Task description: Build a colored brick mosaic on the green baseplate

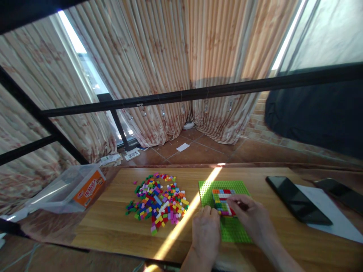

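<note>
A green studded baseplate [236,230] lies on the wooden table, and on it sits a block of toy bricks [224,196] in red, white, blue, orange and other colours. My left hand [206,228] rests at the plate's left side with its fingers curled against the near left corner of the bricks. Whatever those fingers hold is hidden. Over the right part of the bricks, my right hand [252,215] has thumb and fingertips pinched together, touching or just above them. Anything in that pinch is too small to make out. Loose toy bricks [161,200] of many colours spread out left of the plate.
A black phone [297,200] lies right of the plate, partly over a white sheet [334,215]. Another dark device [340,192] is farther right. Beyond the table's left end stands a clear plastic bin [62,192] with an orange label. A black rail [170,98] and curtains are behind.
</note>
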Demonstrator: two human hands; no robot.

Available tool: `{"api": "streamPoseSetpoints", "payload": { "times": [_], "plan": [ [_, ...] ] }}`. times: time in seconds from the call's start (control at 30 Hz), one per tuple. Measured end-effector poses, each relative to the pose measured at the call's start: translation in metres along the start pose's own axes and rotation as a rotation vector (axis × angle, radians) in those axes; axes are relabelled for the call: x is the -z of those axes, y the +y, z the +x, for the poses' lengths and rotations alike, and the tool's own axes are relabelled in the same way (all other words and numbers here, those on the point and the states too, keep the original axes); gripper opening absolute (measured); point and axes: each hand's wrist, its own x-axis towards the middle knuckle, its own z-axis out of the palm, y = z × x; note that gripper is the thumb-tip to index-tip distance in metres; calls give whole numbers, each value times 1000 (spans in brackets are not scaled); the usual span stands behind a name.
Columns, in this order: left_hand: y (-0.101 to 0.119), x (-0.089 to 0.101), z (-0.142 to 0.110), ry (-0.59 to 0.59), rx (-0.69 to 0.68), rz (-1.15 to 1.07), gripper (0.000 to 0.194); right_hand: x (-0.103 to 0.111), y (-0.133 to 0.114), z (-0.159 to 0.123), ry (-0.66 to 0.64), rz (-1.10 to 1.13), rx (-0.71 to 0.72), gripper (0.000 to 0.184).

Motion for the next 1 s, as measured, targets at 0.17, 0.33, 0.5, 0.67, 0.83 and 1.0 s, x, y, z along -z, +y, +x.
{"api": "streamPoseSetpoints", "payload": {
  "times": [0.17, 0.33, 0.5, 0.67, 0.83, 1.0],
  "plan": [
    [-3, 0, -2, 35, 58, -152, 22, 5, 34, 19, 115, -107, -92, 37],
    [-6, -3, -1, 33, 86, -270, 27, -6, 36, 20, -8, -125, -37, 39],
    [-8, 2, 3, -3, 112, -333, 55, -1, 26, 16, -92, -124, -58, 40],
    [-15, 7, 7, -69, 98, -369, 73, -2, 31, 20, -19, -134, -63, 41],
    [-18, 15, 12, -76, 77, -367, 62, -7, 28, 35, -125, -107, 27, 37],
    [-22, 22, 13, -143, 29, -390, 52, 4, 28, 41, -199, -144, 21, 39]
  ]
}}
